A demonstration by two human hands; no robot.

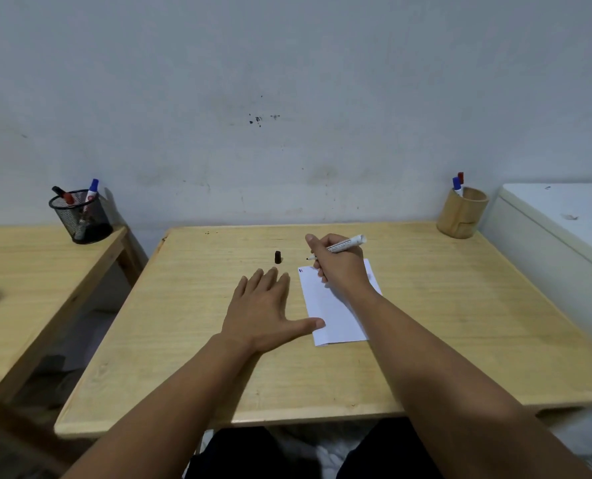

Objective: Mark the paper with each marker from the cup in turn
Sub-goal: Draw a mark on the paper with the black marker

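With small red and blue marks already near the paper (336, 305) corner, our right hand (339, 267) grips the uncapped black marker (343, 245) over it, our left hand (263, 312) flat, released beside it; the wooden cup (462, 214) beyond holds two more markers.

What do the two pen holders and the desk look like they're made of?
Left holder: black wire mesh, probably metal; markers show through it. Right holder: pale matte wood or bamboo, with faint grain. Desk: light wood, visible grain, smooth satin surface; solid or veneer, can't tell.
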